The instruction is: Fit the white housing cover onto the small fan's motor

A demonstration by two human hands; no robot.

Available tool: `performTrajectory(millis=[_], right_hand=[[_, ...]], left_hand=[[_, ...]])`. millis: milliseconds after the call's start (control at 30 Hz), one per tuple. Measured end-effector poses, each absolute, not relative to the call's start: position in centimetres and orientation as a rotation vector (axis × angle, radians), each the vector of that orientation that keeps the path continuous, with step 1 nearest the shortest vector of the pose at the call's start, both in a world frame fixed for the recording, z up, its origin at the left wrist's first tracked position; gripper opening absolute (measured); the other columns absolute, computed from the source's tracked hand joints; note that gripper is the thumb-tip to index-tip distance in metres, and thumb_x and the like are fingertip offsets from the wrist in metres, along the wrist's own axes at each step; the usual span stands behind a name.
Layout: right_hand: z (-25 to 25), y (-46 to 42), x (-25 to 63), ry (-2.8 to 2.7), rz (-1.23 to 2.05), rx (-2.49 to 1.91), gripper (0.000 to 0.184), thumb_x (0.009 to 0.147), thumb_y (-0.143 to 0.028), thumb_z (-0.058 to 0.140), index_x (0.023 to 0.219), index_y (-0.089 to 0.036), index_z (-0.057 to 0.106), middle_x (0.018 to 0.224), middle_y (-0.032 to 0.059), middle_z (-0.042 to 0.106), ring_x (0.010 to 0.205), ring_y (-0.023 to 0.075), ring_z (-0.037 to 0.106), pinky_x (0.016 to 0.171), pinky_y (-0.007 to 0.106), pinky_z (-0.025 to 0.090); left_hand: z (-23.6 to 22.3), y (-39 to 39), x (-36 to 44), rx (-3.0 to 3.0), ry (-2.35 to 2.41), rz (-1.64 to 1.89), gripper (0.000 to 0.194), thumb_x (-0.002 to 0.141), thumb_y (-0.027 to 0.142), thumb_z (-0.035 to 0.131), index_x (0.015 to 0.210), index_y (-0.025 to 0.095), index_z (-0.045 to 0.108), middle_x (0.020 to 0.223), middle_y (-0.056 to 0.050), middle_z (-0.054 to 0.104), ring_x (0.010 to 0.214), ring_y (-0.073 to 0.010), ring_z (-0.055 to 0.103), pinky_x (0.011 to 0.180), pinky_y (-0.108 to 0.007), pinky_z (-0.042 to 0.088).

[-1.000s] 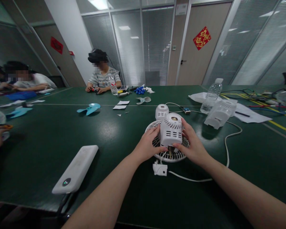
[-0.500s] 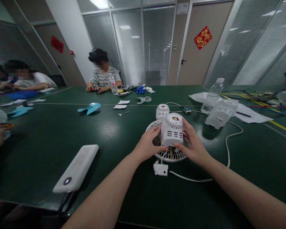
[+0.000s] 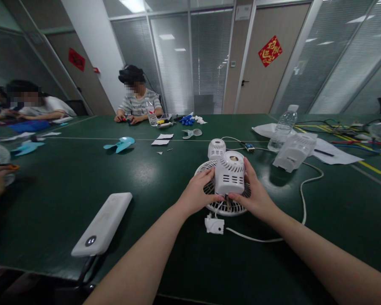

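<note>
A white slotted fan motor housing [image 3: 230, 173] stands upright over a round white fan grille [image 3: 201, 168] on the green table. My left hand [image 3: 198, 190] grips the housing's left side, its thumb at the lower front edge. On the right side, my right hand [image 3: 255, 192] is closed round it, thumb also at the lower edge. Below the housing some inner parts show, largely hidden. A small white plastic piece [image 3: 214, 225] with a wire lies just in front of the grille. Behind stands a second white slotted housing [image 3: 216, 148].
A white power bank [image 3: 103, 224] lies left. Blue fan blades [image 3: 120, 145] and paper slips [image 3: 160, 142] are farther back. To the right are a water bottle [image 3: 282, 129], a clear-white plastic housing [image 3: 295, 151] and a white cable [image 3: 303, 195]. A co-worker [image 3: 138, 97] sits across the table.
My right thumb has slid slightly left along the housing's lower edge, and the right hand has shifted a little. The housing stays nearly in place.
</note>
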State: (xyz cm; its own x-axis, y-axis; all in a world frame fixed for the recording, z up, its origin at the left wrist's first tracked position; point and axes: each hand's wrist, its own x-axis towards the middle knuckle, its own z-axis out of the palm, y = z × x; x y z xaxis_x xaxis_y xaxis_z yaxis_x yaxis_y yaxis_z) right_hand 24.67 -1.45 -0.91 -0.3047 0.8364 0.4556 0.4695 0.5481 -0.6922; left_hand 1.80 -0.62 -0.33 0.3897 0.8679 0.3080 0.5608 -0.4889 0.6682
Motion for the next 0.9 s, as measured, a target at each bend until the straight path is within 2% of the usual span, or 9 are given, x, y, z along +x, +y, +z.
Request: performTrajectory(millis=[167, 333, 433, 633, 900], right_hand=[[-0.7, -1.3, 25.1, -1.945, 0.637, -1.014, 0.105, 0.077, -0.039, 0.073, 0.151, -0.038, -0.001, 0.156, 0.0075, 0.021, 0.135, 0.0349, 0.038, 0.109, 0.060, 0.033], [0.2, -0.7, 27.3, -2.053, 0.819, -0.896, 0.091, 0.085, -0.040, 0.063, 0.151, -0.041, 0.001, 0.157, 0.0029, 0.021, 0.136, 0.0336, 0.037, 0.109, 0.062, 0.033], [0.5, -0.4, 28.2, -2.093, 0.884, -0.882, 0.090, 0.086, -0.038, 0.062, 0.151, -0.042, -0.001, 0.158, 0.0004, 0.017, 0.137, 0.0329, 0.035, 0.108, 0.063, 0.032], [0.1, 0.0, 28.2, -2.118, 0.827, -0.892, 0.091, 0.086, -0.036, 0.062, 0.150, -0.044, -0.002, 0.159, 0.0003, 0.011, 0.138, 0.0323, 0.033, 0.109, 0.064, 0.028], [-0.4, 0.1, 28.1, -2.124, 0.691, -0.944, 0.092, 0.084, -0.034, 0.064, 0.151, -0.042, 0.002, 0.160, 0.0004, 0.008, 0.134, 0.0343, 0.040, 0.109, 0.063, 0.033]], left_hand=[[-0.1, -0.9, 1.9, 2.173, 1.254, 0.893, 0.094, 0.069, 0.045, 0.076, 0.148, 0.025, 0.029, 0.150, -0.008, 0.039, 0.138, -0.0301, 0.036, 0.113, -0.051, 0.031], [0.2, -1.2, 1.9, 2.144, 1.275, 0.868, 0.094, 0.070, 0.044, 0.076, 0.148, 0.029, 0.027, 0.151, -0.007, 0.037, 0.138, -0.0316, 0.035, 0.112, -0.054, 0.032], [0.1, -1.1, 2.0, 2.146, 1.260, 0.878, 0.093, 0.069, 0.043, 0.076, 0.148, 0.028, 0.028, 0.150, -0.008, 0.039, 0.138, -0.0311, 0.035, 0.112, -0.053, 0.032], [-0.1, -1.0, 2.2, 2.158, 1.232, 0.938, 0.089, 0.068, 0.041, 0.077, 0.144, 0.026, 0.034, 0.146, -0.008, 0.044, 0.134, -0.0286, 0.040, 0.112, -0.051, 0.032], [-0.4, -0.8, 2.1, 2.157, 1.234, 0.924, 0.090, 0.068, 0.041, 0.077, 0.144, 0.026, 0.032, 0.147, -0.009, 0.042, 0.135, -0.0300, 0.039, 0.112, -0.054, 0.032]])
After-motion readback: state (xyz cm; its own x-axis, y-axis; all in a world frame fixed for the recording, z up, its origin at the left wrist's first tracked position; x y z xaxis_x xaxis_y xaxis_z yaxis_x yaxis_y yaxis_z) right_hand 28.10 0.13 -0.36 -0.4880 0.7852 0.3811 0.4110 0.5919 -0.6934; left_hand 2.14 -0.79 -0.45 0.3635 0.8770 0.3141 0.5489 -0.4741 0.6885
